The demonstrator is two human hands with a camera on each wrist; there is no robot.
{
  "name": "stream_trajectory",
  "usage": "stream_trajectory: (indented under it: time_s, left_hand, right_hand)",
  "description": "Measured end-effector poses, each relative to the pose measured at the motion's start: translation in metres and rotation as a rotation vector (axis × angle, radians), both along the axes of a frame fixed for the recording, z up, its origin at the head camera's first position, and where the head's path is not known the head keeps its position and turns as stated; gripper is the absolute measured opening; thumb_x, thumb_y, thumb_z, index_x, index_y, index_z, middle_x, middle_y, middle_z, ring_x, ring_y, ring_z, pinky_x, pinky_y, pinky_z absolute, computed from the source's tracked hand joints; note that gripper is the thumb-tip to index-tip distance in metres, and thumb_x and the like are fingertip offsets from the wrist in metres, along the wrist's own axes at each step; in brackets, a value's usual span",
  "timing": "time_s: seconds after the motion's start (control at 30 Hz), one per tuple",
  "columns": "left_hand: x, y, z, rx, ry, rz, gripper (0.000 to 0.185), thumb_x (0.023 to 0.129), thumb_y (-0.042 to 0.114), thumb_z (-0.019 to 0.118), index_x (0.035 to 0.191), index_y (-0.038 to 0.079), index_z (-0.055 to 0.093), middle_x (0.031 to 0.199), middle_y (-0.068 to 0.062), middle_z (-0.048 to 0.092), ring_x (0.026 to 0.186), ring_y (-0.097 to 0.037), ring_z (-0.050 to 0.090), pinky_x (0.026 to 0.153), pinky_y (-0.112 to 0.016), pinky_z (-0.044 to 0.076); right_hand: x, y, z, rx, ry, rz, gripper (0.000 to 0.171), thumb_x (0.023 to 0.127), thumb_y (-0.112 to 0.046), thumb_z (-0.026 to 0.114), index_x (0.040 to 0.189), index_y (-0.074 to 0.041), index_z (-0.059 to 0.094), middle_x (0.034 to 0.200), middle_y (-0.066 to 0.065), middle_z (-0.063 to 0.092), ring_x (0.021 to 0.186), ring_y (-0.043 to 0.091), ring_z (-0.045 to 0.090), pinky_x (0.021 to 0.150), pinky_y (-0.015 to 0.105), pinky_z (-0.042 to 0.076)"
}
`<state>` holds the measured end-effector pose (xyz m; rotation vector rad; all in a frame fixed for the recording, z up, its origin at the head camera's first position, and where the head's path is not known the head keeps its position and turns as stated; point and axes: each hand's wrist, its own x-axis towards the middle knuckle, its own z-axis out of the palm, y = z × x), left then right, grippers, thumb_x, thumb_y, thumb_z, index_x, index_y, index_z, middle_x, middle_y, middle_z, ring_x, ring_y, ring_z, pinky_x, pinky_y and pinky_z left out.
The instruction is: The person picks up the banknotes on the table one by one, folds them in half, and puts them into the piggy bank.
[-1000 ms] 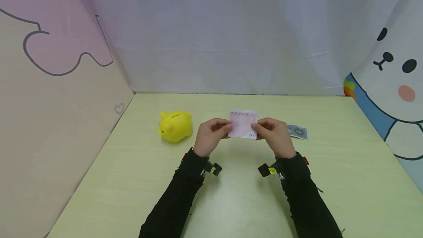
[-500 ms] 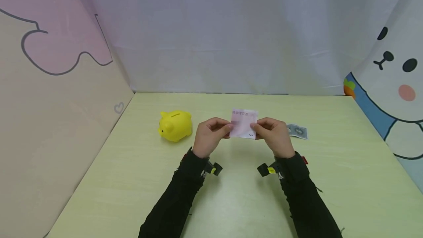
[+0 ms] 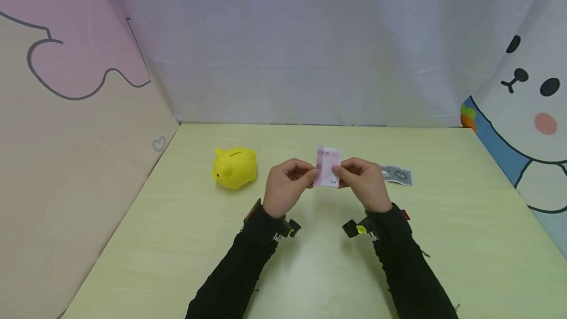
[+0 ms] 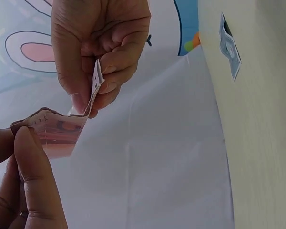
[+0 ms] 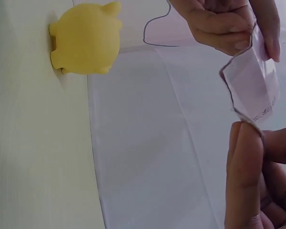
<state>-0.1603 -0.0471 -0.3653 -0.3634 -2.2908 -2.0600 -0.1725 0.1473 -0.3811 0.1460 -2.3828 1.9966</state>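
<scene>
A pink play banknote (image 3: 329, 166) is held up between both hands above the table, creased and partly folded. My left hand (image 3: 288, 186) pinches its left edge between thumb and fingers. On the opposite edge, my right hand (image 3: 364, 185) has the same kind of pinch. The left wrist view shows the banknote (image 4: 62, 129) bent in a zigzag, printed in red on its far face. From the right wrist, the pale face of the banknote (image 5: 250, 86) shows a crease. Behind the right hand lies a grey-blue banknote (image 3: 397, 175), its left end partly hidden.
A yellow piggy bank (image 3: 235, 168) with a slot on its back stands left of the hands on the pale table (image 3: 310, 270). White cloth (image 3: 283, 53) hangs behind the table. Cartoon-printed panels (image 3: 88, 137) rise at the sides.
The pink banknote looks narrower now, with a crease near its left side. My hands have come closer together, the left shifting right and the right slightly left.
</scene>
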Motion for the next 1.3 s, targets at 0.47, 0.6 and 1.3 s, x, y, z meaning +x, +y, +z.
stream_trajectory:
  time_s: [0.47,0.6,1.3]
  left_hand:
    - [0.005,0.009,-0.006,-0.079,0.149,0.021,0.012,0.090,0.010,0.071,0.096,0.000,0.072,0.090,-0.014,0.072,0.072,-0.014,0.065,0.067,-0.022,0.057]
    - [0.007,0.012,-0.007,-0.108,0.214,0.032,0.011,0.090,0.009,0.071,0.096,0.000,0.072,0.089,-0.014,0.072,0.074,-0.018,0.067,0.068,-0.022,0.057]
    - [0.010,0.021,-0.015,-0.408,0.460,0.159,0.006,0.088,0.008,0.071,0.091,0.004,0.074,0.081,-0.007,0.068,0.071,-0.014,0.064,0.065,-0.018,0.053]
  right_hand:
    - [0.001,-0.004,-0.002,-0.038,0.056,0.058,0.025,0.094,-0.009,0.065,0.110,0.010,0.066,0.083,-0.012,0.072,0.071,0.007,0.070,0.065,0.027,0.060]
    - [0.002,-0.006,-0.002,-0.046,0.058,0.079,0.029,0.094,-0.010,0.065,0.115,0.009,0.065,0.087,-0.011,0.073,0.074,0.006,0.070,0.067,0.027,0.060]
    - [0.004,-0.010,-0.004,-0.088,0.009,0.126,0.039,0.101,-0.025,0.055,0.117,0.010,0.063,0.088,-0.007,0.071,0.073,0.011,0.071,0.070,0.032,0.061]
